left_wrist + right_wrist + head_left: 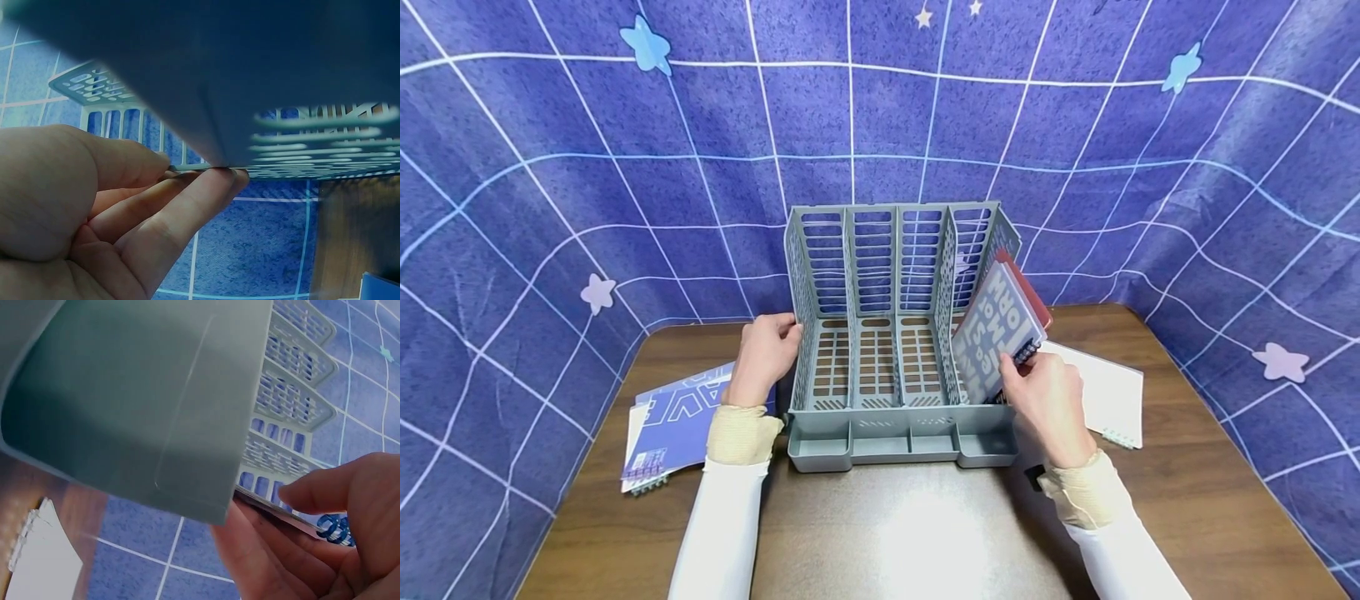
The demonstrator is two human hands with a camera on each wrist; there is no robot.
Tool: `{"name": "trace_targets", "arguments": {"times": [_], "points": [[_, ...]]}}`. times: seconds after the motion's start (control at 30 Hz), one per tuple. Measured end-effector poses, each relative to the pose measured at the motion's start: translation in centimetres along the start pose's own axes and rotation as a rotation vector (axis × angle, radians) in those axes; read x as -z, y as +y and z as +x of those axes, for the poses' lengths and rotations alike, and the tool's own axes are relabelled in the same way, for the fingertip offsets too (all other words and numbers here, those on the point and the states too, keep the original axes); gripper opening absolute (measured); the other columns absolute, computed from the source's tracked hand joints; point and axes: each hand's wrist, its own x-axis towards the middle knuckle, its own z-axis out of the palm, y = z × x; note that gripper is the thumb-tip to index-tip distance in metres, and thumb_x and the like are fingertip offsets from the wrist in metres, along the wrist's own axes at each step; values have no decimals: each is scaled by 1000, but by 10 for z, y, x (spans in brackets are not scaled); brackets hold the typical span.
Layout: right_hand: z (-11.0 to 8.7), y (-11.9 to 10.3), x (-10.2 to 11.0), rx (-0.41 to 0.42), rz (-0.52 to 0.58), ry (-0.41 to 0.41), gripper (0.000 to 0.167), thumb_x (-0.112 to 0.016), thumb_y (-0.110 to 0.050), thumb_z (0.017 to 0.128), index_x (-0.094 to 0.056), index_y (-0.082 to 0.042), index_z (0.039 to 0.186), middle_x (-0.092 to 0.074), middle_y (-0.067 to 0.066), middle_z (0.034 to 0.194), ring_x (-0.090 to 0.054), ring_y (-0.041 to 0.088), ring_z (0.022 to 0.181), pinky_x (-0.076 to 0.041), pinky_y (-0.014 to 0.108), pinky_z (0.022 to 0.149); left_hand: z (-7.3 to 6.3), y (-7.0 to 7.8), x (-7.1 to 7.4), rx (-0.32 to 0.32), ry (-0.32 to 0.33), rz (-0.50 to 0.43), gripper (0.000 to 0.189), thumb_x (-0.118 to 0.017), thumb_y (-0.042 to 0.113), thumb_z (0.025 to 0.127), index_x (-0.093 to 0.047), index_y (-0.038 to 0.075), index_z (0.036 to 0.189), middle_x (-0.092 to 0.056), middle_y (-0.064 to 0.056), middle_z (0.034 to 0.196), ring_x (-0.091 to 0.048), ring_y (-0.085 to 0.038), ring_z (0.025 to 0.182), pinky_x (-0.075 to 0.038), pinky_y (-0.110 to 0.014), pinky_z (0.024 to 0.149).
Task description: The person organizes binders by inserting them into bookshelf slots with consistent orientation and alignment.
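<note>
A grey-green desk file rack (pixel 880 412) with four upright slots and a front tray stands on the table. My left hand (pixel 766 358) pinches the edge of its left side wall between thumb and fingers, as the left wrist view (pixel 206 170) also shows. At the rack's right end, my right hand (pixel 1047 404) pinches a grey spiral notebook (pixel 992 329) with pale lettering near its dark coil. The notebook leans tilted, partly inside the rightmost slot. Directly behind it shows a red cover (pixel 1028 292); whether the hand holds that too, I cannot tell.
Several blue and white notebooks (pixel 681 421) lie overlapped left of the rack, partly under my left forearm. A white spiral notebook (pixel 1108 392) lies to the right, behind my right hand. A blue gridded cloth (pixel 880 117) hangs behind the wooden table (pixel 1210 500).
</note>
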Motion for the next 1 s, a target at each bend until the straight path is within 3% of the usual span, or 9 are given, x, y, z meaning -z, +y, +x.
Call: {"name": "trace_targets", "arguments": {"times": [0.2, 0.4, 0.73, 0.9, 1.0], "points": [[1, 2, 6, 4, -20, -32, 38, -73, -35, 91, -73, -10, 62, -70, 6, 59, -68, 37, 58, -48, 52, 52, 1, 0, 0, -8, 1, 1, 28, -60, 17, 103, -75, 4, 123, -78, -11, 108, -72, -32, 104, -55, -49, 90], [3, 3, 14, 44, -34, -78, 38, -74, -39, 91, -73, -13, 63, -67, 1, 57, -60, 24, 51, -42, 42, 47, 1, -1, 0, -15, 8, 4, 24, -60, 16, 102, -77, 6, 116, -79, -10, 103, -72, -30, 91, -55, -47, 80], [6, 2, 40, 121, -52, -162, 32, -80, -42, 87, -78, -12, 75, -69, -3, 63, -54, 16, 55, -40, 36, 53, 3, -3, -1, -19, 12, 8, 24, -61, 18, 102, -78, 8, 117, -79, -9, 104, -72, -30, 96, -55, -48, 84], [8, 7, 55, 95, -56, -253, 37, -80, -49, 86, -79, -12, 92, -75, -1, 73, -69, 22, 69, -51, 41, 61, 3, -4, -1, -16, 8, 4, 25, -61, 18, 102, -77, 7, 118, -79, -9, 104, -72, -30, 98, -55, -48, 85], [11, 12, 65, 127, -53, -297, 48, -81, -47, 87, -77, -5, 109, -79, 5, 83, -76, 31, 82, -55, 49, 72, 3, -4, -2, -12, 2, -4, 26, -61, 17, 102, -77, 7, 119, -79, -10, 105, -73, -30, 100, -55, -48, 86]]}}
